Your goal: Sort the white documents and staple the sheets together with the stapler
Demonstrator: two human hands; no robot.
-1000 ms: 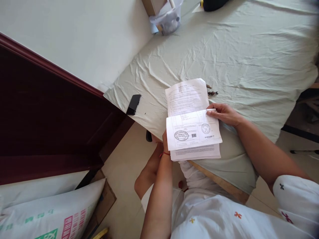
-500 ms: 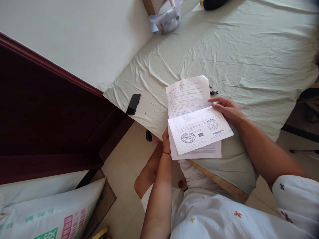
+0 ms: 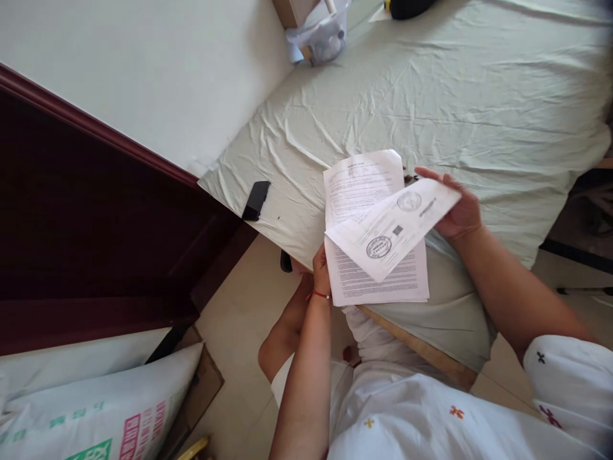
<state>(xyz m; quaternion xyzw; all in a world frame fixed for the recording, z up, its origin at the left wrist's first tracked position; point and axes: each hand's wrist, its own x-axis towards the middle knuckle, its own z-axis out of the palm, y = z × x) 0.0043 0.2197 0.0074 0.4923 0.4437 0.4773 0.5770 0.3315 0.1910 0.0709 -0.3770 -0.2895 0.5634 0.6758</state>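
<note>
A stack of printed white papers (image 3: 378, 287) lies at the near edge of the cloth-covered table. My left hand (image 3: 321, 268) grips the stack's left edge, its fingers mostly hidden under the sheets. Above the stack, a stamped sheet (image 3: 397, 227) with round and oval stamps and a square code slants up to the right. My right hand (image 3: 460, 207) holds this sheet at its right end, with the palm partly behind the paper and the index finger stretched out. Small dark items (image 3: 409, 176) lie just beyond the papers, too small to name.
A black phone-like object (image 3: 256, 200) lies at the table's left edge. A clear plastic tub (image 3: 323, 41) stands by the wall at the back, with a black object (image 3: 412, 6) to its right. A large printed sack (image 3: 96, 409) rests on the floor at lower left.
My right hand has moved slightly right, and the stamped sheet has turned with its right end raised, baring more of the printed page below. My left hand has hardly moved.
</note>
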